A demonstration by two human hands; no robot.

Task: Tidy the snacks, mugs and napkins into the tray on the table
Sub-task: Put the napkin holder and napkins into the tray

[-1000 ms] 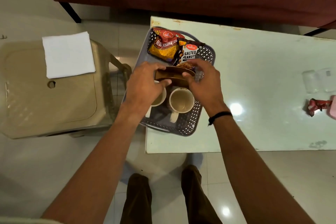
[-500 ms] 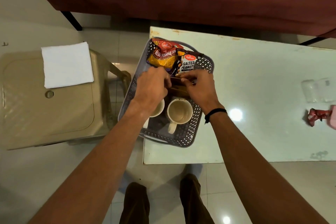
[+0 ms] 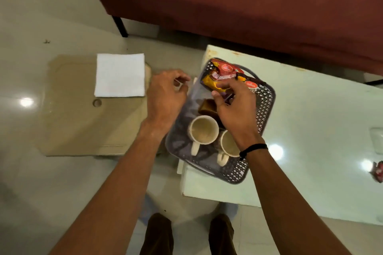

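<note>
A grey perforated tray [image 3: 266, 107] sits at the left end of the pale table [image 3: 310, 130]. Inside it lie a red-and-yellow snack packet [image 3: 219, 74], a peanut packet partly hidden by my right hand, a brown packet [image 3: 207, 106] and two cream mugs [image 3: 204, 131] [image 3: 228, 144]. A white folded napkin [image 3: 120, 75] rests on the beige stool [image 3: 83, 122] to the left. My left hand [image 3: 165, 95] hovers empty between stool and tray, fingers loosely curled. My right hand [image 3: 236, 103] hangs over the tray's middle, fingers apart, holding nothing.
A dark red sofa [image 3: 228, 2] runs along the far side. A crumpled red wrapper [image 3: 378, 172] lies at the table's right edge, with a clear plastic item [image 3: 376, 141] behind it. My legs [image 3: 186, 236] stand on the tiled floor below.
Both hands have let go of the brown packet, which now lies in the tray. My left hand has moved left off the tray toward the stool. The view has shifted left.
</note>
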